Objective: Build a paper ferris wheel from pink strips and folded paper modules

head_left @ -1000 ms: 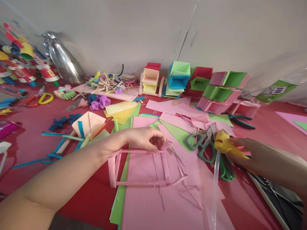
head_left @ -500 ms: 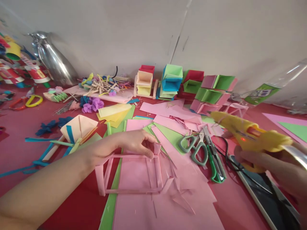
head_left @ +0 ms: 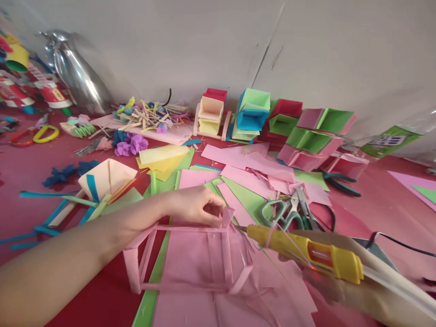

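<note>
Left hand (head_left: 199,206): pinching boxy pink paper frame (head_left: 227,259) at one corner | right hand (head_left: 329,284): gripping smooth yellow plastic glue gun (head_left: 282,243), nozzle (head_left: 241,228) near it

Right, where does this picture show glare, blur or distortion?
Head view: bright glare streaks the jug; head view: the green label is too blurred to read; head view: the pink frame looks slightly soft; head view: the jug leans outward, perhaps from lens stretch.
</note>
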`<state>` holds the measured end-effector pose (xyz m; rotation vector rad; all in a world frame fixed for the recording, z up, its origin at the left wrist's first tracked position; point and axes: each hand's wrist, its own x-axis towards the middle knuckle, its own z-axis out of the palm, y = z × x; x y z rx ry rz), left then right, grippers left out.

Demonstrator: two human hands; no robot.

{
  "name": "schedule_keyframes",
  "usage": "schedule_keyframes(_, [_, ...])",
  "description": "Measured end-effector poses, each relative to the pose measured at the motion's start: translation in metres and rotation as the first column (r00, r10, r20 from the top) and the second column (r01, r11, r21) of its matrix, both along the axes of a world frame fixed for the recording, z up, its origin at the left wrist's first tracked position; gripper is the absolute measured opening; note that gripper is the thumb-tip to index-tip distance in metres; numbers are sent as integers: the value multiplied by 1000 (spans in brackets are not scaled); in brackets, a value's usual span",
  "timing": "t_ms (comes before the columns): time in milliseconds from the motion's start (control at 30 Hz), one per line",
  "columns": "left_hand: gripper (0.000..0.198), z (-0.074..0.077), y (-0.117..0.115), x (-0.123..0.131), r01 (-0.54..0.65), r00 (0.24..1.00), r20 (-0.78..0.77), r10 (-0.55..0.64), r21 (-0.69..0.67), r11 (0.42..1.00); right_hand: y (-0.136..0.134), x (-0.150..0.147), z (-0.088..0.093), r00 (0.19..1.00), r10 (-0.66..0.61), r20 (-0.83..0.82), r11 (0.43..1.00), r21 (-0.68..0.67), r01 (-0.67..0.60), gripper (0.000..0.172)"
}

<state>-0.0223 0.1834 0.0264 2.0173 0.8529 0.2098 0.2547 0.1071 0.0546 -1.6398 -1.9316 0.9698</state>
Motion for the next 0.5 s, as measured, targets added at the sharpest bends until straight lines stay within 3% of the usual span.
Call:
schedule_keyframes(67, [22, -1, 0, 1, -6, 1000, 3, 6, 5, 1000, 0, -7, 5, 999, 6, 48, 1000, 18, -7, 10])
schedule_keyframes(267, [23, -3, -2, 1, 36, 998, 46, -37, 22, 999, -5, -28, 15, 961, -43, 274, 986, 166, -3, 13])
schedule_keyframes(400, [25, -5, -2, 0, 33, 995, 93, -31, -22, 999, 0, -29, 14, 961, -3, 277, 979, 196, -53, 16])
schedule_keyframes(500, [27, -6, -2, 0, 32, 994, 103, -31, -10, 999, 3, -27, 10, 967, 88, 237, 985, 124, -120, 24])
